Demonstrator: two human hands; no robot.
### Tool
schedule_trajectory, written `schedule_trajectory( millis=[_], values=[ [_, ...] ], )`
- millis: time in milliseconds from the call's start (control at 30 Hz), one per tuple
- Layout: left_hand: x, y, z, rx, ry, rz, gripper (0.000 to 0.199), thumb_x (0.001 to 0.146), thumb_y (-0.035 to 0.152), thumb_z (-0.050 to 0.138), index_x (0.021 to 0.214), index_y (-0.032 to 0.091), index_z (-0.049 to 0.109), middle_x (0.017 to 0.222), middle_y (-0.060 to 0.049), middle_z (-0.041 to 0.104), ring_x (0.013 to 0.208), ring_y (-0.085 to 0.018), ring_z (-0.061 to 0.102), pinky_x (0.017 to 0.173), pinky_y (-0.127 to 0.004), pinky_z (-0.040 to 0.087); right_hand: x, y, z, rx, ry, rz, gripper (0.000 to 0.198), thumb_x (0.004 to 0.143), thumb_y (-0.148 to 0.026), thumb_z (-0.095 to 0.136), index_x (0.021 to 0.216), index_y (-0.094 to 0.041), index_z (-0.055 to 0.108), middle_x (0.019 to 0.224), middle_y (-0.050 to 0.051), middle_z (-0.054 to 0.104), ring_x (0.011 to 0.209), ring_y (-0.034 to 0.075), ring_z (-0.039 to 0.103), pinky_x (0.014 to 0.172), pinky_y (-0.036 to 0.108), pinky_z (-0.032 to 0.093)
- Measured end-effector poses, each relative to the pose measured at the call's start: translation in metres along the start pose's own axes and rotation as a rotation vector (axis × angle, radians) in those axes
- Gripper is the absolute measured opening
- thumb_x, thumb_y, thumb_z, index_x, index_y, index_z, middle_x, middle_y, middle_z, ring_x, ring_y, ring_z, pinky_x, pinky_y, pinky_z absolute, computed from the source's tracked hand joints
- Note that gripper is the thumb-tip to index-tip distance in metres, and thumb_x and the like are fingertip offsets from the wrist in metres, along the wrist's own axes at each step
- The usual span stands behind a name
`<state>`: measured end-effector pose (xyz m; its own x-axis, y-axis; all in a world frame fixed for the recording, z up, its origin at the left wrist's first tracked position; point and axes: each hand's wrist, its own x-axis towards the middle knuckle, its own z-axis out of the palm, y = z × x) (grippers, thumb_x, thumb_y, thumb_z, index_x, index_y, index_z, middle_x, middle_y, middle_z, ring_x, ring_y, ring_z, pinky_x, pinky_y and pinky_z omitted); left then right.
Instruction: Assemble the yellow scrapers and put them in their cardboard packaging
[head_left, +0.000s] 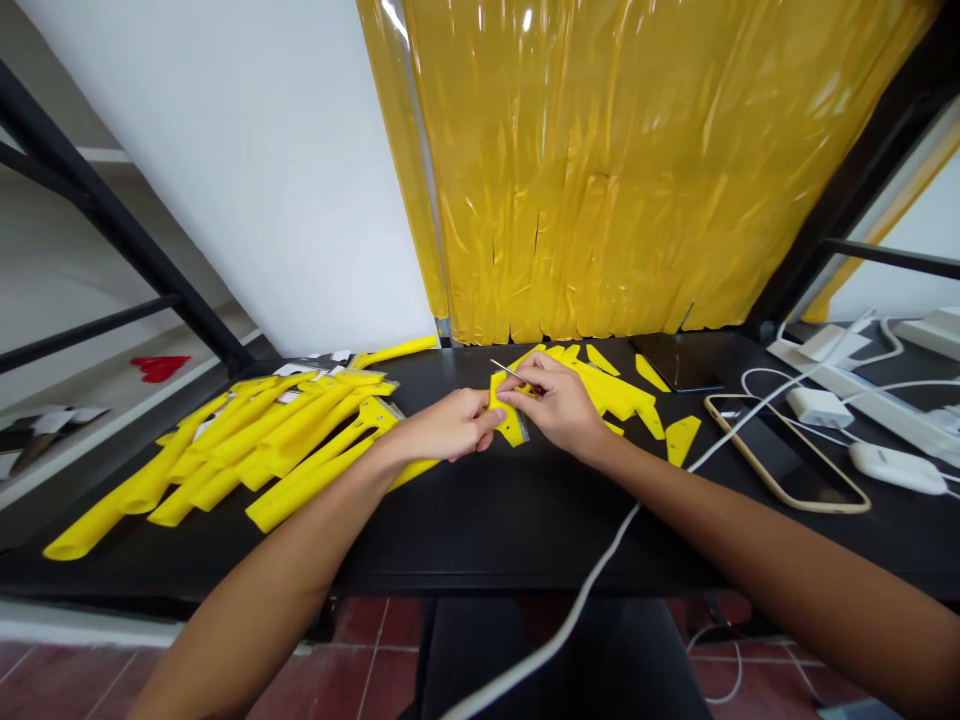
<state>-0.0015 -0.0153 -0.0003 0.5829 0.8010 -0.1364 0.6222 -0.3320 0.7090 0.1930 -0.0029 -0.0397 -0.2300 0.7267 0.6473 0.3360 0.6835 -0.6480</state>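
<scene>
Landmark: phone (787, 455) on black table (480, 540). Left hand (465, 422) grips yellow piece (513, 430), well left of phone. Right hand (551, 395), also left of phone, pinches thin metal rod (505, 369) over the yellow piece; can't tell if rod tip touches anything. Flat yellow plates (681, 440) lie just left of phone, some behind right hand. Pile of yellow handles (285, 430) far left of phone. White adapter (819, 408) just right of phone.
</scene>
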Motion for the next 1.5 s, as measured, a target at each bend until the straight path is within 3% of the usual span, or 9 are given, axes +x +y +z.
schedule_trajectory(
  millis=[267, 500, 633, 833, 1033, 1200, 1300, 1400, 1500],
  values=[
    [-0.002, 0.01, 0.0, 0.096, 0.024, 0.058, 0.036, 0.097, 0.044, 0.044, 0.075, 0.018, 0.055, 0.065, -0.002, 0.063, 0.049, -0.011, 0.05, 0.049, -0.023, 0.036, 0.002, -0.002, 0.005, 0.424, 0.029, 0.471, 0.05, 0.062, -0.037, 0.086, 0.102, -0.02, 0.061, 0.082, -0.003, 0.055, 0.072, 0.013, 0.05, 0.068, 0.028, 0.041],
    [-0.004, 0.006, -0.011, -0.121, -0.085, -0.026, 0.041, 0.096, 0.048, 0.046, 0.073, 0.016, 0.057, 0.065, -0.005, 0.064, 0.043, -0.01, 0.048, 0.04, -0.023, 0.033, -0.001, -0.012, -0.002, 0.495, -0.231, 0.555, 0.04, 0.071, -0.055, 0.077, 0.076, -0.017, 0.065, 0.057, -0.007, 0.04, 0.054, 0.009, 0.032, 0.052, 0.026, 0.023],
    [-0.002, 0.004, -0.012, -0.154, -0.067, -0.028, 0.04, 0.095, 0.049, 0.048, 0.079, 0.014, 0.059, 0.067, -0.007, 0.066, 0.045, -0.011, 0.052, 0.042, -0.023, 0.037, -0.001, -0.011, -0.002, 0.476, -0.209, 0.567, 0.042, 0.069, -0.056, 0.078, 0.072, -0.016, 0.064, 0.056, -0.007, 0.041, 0.05, 0.006, 0.024, 0.05, 0.027, 0.016],
    [0.0, 0.003, 0.004, 0.353, 0.452, 0.262, 0.042, 0.092, 0.026, 0.054, 0.134, 0.02, 0.05, 0.113, -0.009, 0.066, 0.086, -0.019, 0.068, 0.079, -0.034, 0.054, 0.004, -0.009, -0.006, 0.565, -0.031, 0.712, 0.042, 0.065, -0.049, 0.083, 0.066, -0.019, 0.054, 0.049, -0.01, 0.032, 0.044, 0.005, 0.018, 0.044, 0.027, 0.008],
    [0.003, 0.002, 0.017, 0.788, 0.446, 0.342, 0.052, 0.092, 0.02, 0.05, 0.143, 0.016, 0.043, 0.124, -0.013, 0.06, 0.108, -0.027, 0.064, 0.09, -0.036, 0.053, 0.004, -0.011, -0.012, 0.673, -0.048, 0.772, 0.038, 0.067, -0.04, 0.083, 0.069, -0.02, 0.051, 0.048, -0.012, 0.027, 0.042, 0.004, 0.013, 0.04, 0.025, 0.006],
    [0.003, 0.0, 0.012, 0.873, 0.476, 0.226, 0.043, 0.093, 0.015, 0.046, 0.136, 0.018, 0.053, 0.113, -0.011, 0.064, 0.098, -0.024, 0.065, 0.077, -0.03, 0.05, 0.005, -0.011, -0.013, 0.673, -0.151, 0.649, 0.039, 0.079, -0.055, 0.072, 0.078, -0.018, 0.061, 0.057, -0.005, 0.05, 0.042, 0.004, 0.016, 0.038, 0.024, 0.009],
    [0.005, -0.004, -0.003, 0.751, 0.626, 0.196, 0.035, 0.093, 0.015, 0.045, 0.125, 0.018, 0.06, 0.108, -0.01, 0.065, 0.091, -0.022, 0.064, 0.076, -0.029, 0.046, 0.004, -0.001, -0.009, 0.526, -0.238, 0.482, 0.039, 0.084, -0.055, 0.067, 0.09, -0.017, 0.071, 0.077, 0.003, 0.067, 0.046, 0.006, 0.034, 0.041, 0.022, 0.024],
    [0.009, -0.012, -0.022, 0.567, 0.781, 0.033, 0.017, 0.091, 0.028, 0.054, 0.087, 0.016, 0.065, 0.076, -0.006, 0.061, 0.07, -0.02, 0.058, 0.063, -0.029, 0.039, 0.001, 0.01, 0.001, 0.213, -0.4, 0.225, 0.022, 0.084, -0.037, 0.072, 0.096, -0.019, 0.077, 0.084, 0.004, 0.071, 0.067, 0.012, 0.057, 0.061, 0.025, 0.042],
    [0.012, -0.02, -0.036, 0.439, 0.834, -0.138, 0.033, 0.086, 0.037, 0.061, 0.061, 0.02, 0.049, 0.052, 0.001, 0.043, 0.052, -0.014, 0.042, 0.053, -0.03, 0.026, -0.004, 0.015, 0.011, -0.076, -0.531, -0.018, 0.024, 0.089, -0.025, 0.066, 0.111, -0.025, 0.077, 0.095, 0.004, 0.071, 0.085, 0.016, 0.063, 0.077, 0.029, 0.045]
  ],
)
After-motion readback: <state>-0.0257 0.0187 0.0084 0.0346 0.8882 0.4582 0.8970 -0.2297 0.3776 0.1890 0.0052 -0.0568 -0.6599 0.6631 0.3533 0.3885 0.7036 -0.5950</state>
